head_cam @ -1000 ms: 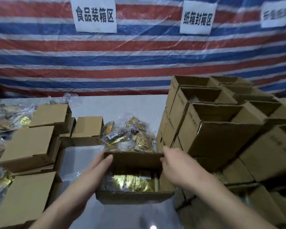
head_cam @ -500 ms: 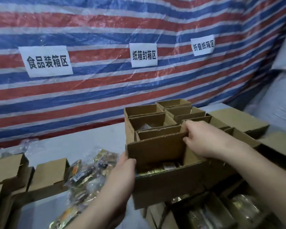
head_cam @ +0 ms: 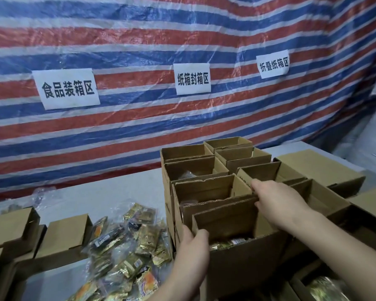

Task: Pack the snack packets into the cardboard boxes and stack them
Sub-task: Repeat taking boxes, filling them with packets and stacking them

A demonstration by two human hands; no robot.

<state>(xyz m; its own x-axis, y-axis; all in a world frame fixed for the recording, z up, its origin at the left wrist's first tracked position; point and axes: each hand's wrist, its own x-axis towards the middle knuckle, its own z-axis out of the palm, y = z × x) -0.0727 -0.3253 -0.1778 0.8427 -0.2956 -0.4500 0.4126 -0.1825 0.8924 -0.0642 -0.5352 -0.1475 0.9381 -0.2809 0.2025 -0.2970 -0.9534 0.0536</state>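
Plenty stacked already: whole stack of open boxes (head_cam: 217,161) just beyond the right hand (head_cam: 278,205), some showing packets inside. Filled box (head_cam: 243,255) gripped on both sides, left hand (head_cam: 193,242) curled over its near-left corner, right hand pinching the far flap, gold packets visible in it. Lots left though: empty boxes (head_cam: 65,233) and loose snack packets (head_cam: 128,253) on the bench (head_cam: 96,192), left of the left hand.

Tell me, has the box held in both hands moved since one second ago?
Yes. The held box has gone right, away from the loose snack packets, to the stack of open boxes, gripped by left hand and right hand.
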